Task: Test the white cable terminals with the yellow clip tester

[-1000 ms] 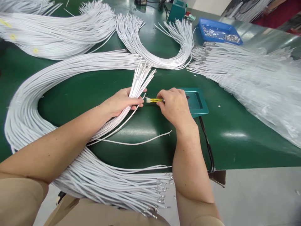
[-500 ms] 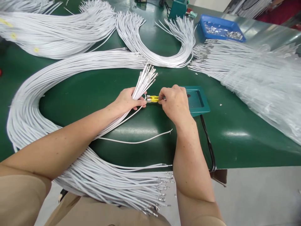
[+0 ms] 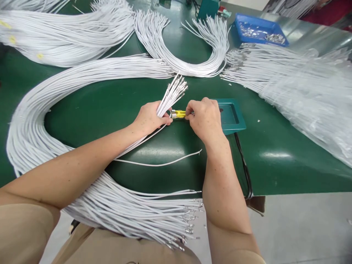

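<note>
My left hand (image 3: 152, 117) is closed around a bundle of white wires (image 3: 172, 93), whose tipped ends fan out above the thumb. My right hand (image 3: 205, 119) pinches the right end of a small yellow piece with a metal end (image 3: 178, 114). That metal end points left and meets my left fingertips, where one wire bends close to it. How the wire and the metal end join is too small to make out. Below the hands, a single loose white wire (image 3: 159, 165) lies on the table.
A teal tray (image 3: 233, 126) sits beside my right hand. Long white wire bundles (image 3: 30, 110) curve around the left and lie across the front edge. Plastic-covered wires (image 3: 308, 91) lie at right, below a blue tray (image 3: 264, 22) of small metal parts. A black cable (image 3: 243, 165) crosses the table edge.
My left hand and the wire bundle have shifted slightly right, closer to my right hand. The yellow piece has turned a little, and my right hand stays nearly in place.
</note>
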### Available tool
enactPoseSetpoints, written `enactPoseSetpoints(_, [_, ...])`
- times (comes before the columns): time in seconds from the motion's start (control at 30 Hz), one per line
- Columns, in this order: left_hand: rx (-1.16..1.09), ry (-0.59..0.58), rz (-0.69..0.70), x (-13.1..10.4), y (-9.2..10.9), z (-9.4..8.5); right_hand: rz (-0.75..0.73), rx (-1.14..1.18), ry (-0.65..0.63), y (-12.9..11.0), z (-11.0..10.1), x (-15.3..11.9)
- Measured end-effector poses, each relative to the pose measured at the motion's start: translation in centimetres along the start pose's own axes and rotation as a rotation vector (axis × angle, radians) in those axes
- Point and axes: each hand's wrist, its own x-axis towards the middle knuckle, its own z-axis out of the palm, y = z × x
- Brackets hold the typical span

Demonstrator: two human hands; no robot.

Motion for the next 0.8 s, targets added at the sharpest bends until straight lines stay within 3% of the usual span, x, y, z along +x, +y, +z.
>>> enactPoseSetpoints(0.2, [0.053, 0.009, 0.028, 0.1, -0.1, 0.0, -0.014, 0.076, -0.011, 0.0, -0.5, -0.1])
enactPoseSetpoints(0.4, [-0.072, -0.017, -0.04, 0.1, -0.1, -0.1, 0.088, 0.256, 0.205, -0.1, -1.1, 0.1])
enactPoseSetpoints(0.57, [-0.203, 0.003, -0.046, 0.2, -0.4, -0.6, 0.116, 0.418, 0.288, -1.0, -1.0, 0.2])
enactPoseSetpoints(0.67, [-0.29, 0.042, -0.034, 0.2, -0.4, -1.3, -0.026, 0.583, 0.176, -2.6, -1.2, -0.1])
enactPoseSetpoints(0.8, [-0.418, 0.086, -0.008, -0.2, 0.3, -2.0, -0.327, 0.659, -0.137, -5.6, -0.6, -0.9])
